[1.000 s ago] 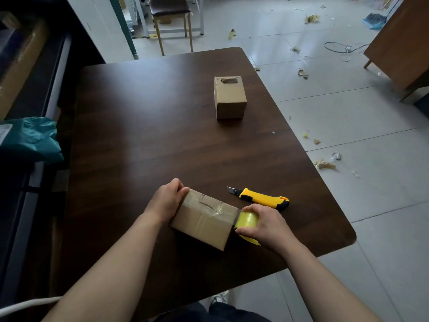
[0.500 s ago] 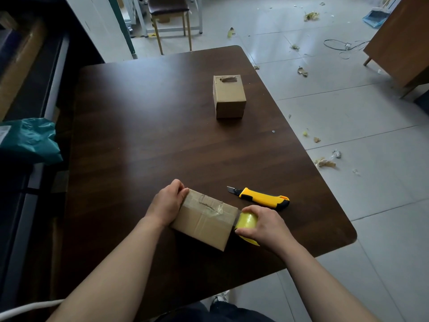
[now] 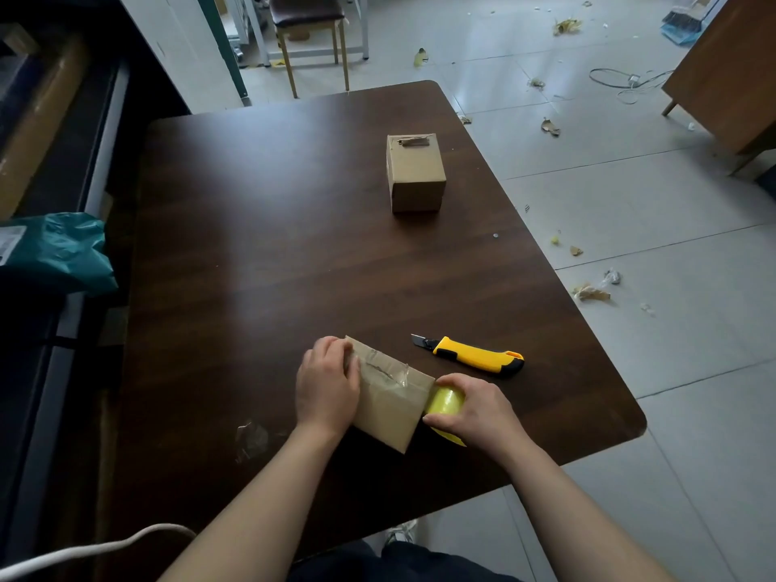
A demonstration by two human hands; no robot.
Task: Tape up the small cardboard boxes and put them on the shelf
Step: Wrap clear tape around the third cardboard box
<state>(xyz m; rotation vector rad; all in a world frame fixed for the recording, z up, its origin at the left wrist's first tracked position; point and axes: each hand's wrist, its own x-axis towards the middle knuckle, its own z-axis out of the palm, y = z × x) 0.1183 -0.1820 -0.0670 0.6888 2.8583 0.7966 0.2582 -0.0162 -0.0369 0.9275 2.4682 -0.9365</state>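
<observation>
The table point(image 3: 294, 245) is carrying everything in play, and the shelf point(image 3: 63, 195) is running along its 9 o'clock side, within what looks like an easy reach for putting boxes away. A green bag point(image 3: 58, 254) is lying on the shelf.

The far box point(image 3: 415, 174) is standing upright at about 1 o'clock on the table, well apart from the work, probably waiting its turn. The near box point(image 3: 388, 401) is lying at about 5 o'clock, right in front of the person, with clear tape wrinkling across its top seam. Both boxes are closed, so their contents are hidden.

The left hand point(image 3: 325, 384) is curling its fingers over the near box's 9 o'clock end, bracing it against the pull of the tape. The right hand point(image 3: 474, 409) is gripping the yellow roll of tape point(image 3: 447, 401), which is touching the box's 3 o'clock end, apparently drawing the strip down that side.

The knife point(image 3: 474, 357) is lying just beyond the right hand, blade out, likely handy for cutting the strip.
</observation>
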